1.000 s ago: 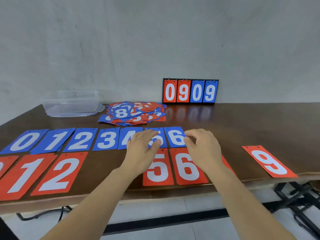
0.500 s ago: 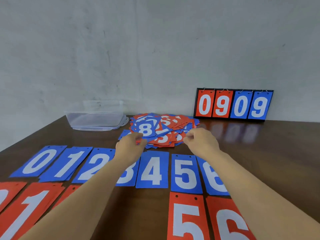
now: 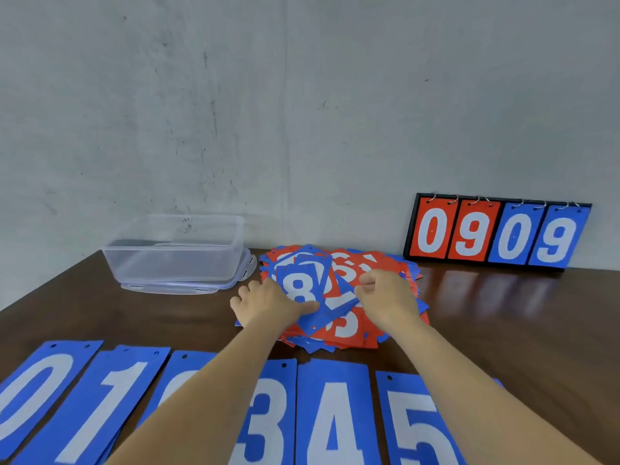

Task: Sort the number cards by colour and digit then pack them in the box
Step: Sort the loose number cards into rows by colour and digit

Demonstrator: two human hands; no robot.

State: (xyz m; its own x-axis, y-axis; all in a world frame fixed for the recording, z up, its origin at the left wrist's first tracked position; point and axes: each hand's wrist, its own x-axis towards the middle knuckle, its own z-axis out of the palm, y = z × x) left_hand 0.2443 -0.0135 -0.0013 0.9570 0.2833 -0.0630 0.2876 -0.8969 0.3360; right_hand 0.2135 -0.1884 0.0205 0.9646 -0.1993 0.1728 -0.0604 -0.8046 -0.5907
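1. Step in hand is sorting. You are drawing from the mixed pile (image 3: 349, 330), which lies on the table (image 3: 503, 330) between the clear box (image 3: 174, 260) and the standing scoreboard (image 3: 496, 233).
2. Your left hand (image 3: 268, 305) rests on the pile's left edge, thumb on the blue 8 card (image 3: 298, 285). I cannot tell whether it grips or only presses.
3. Your right hand (image 3: 385, 300), fingers curled, pinches the edge of a slanted blue card (image 3: 330, 313) (digit hidden).
4. Next, likely: free one card without dragging its neighbours, read it, and lay it in the blue row (image 3: 332, 414) nearest you. Packing looks well off.
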